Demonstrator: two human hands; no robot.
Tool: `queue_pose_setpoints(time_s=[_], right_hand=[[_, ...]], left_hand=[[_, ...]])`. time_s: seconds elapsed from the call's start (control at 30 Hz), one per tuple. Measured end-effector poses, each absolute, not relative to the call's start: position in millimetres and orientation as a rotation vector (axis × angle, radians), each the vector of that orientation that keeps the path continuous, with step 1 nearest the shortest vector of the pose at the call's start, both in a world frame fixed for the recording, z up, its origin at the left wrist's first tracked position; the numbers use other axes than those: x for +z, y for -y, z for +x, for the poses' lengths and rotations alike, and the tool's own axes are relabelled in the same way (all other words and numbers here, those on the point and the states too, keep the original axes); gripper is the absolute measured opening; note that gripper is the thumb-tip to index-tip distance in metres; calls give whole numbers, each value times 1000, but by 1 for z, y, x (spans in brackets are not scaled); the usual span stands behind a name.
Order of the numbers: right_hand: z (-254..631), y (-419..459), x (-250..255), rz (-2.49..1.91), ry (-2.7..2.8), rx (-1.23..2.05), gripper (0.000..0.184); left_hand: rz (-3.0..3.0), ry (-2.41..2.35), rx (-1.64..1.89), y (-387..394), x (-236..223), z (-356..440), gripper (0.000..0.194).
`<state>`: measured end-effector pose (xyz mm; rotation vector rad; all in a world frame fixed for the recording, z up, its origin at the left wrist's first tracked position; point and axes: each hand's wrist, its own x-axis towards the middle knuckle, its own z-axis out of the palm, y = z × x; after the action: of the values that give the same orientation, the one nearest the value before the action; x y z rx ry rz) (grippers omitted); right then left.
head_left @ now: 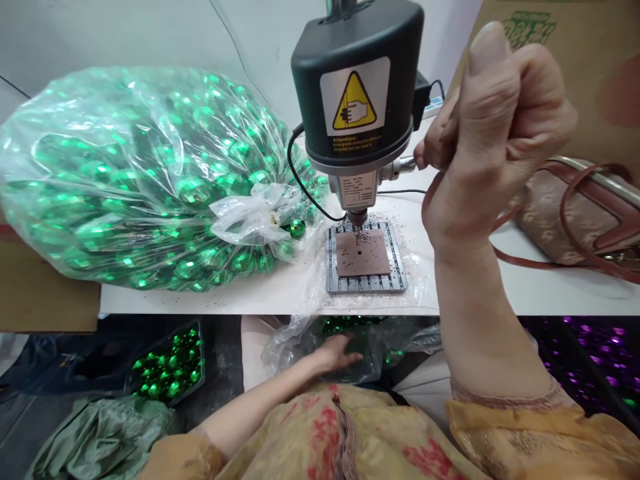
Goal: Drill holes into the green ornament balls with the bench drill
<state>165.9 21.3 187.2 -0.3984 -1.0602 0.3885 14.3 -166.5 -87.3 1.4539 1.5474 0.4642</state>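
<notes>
A small black drill press with a yellow warning label stands on the white table. My right hand is closed in a fist at its right side, around the feed handle, most of which the fingers hide. Under the chuck, a brown square plate with a dark hole lies on the grooved metal base, with dark shavings scattered about. Below the table edge, my left hand is at a clear plastic bag of shiny green balls on my lap. Its visible fingers are stretched out, holding nothing I can see.
A large tied clear bag of green faceted balls fills the table's left side. At right are a handbag with brown straps and a cardboard box. Lower down are a tub of green balls and purple shiny pieces.
</notes>
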Motion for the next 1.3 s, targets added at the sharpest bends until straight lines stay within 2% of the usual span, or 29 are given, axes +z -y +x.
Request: queue_pose_setpoints(time_s=[0.07,0.13,0.23,0.33,0.47,0.6,0.67,0.73,0.87,1.03,1.3], right_hand=[[166,-20,187,-379,1062,402,40],[167,-18,186,-379,1066,412,38],[168,-16,185,-416,1067,425,39],[168,-16,184,-427,1042,432,40],[167,-17,184,-417,1029,441,42],[167,-16,185,-433,1037,466,44],[168,-15,185,-432,1039,473,45],[168,-15,185,-428,1047,470,45],[166,-14,185,-420,1039,459,44],[164,-15,185,-400,1024,440,43],[165,-20,182,-358,1053,423,44]], left_hand=[[1651,-1474,538,163,-63,13,22],[1985,-1440,799,145,-31,5,24],[2261,-1669,1167,91,17,-20,19],[2146,-2215,939,26,40,-45,21],[1982,-2438,700,-36,35,-61,32],[1931,-2383,664,-48,30,-66,27],[1934,-2305,759,-36,34,-67,26],[1876,-2144,998,-16,39,-65,29],[1374,-1607,1450,25,40,-47,43],[934,-1278,1503,32,23,-17,52],[1186,-1333,1505,12,5,-3,59]])
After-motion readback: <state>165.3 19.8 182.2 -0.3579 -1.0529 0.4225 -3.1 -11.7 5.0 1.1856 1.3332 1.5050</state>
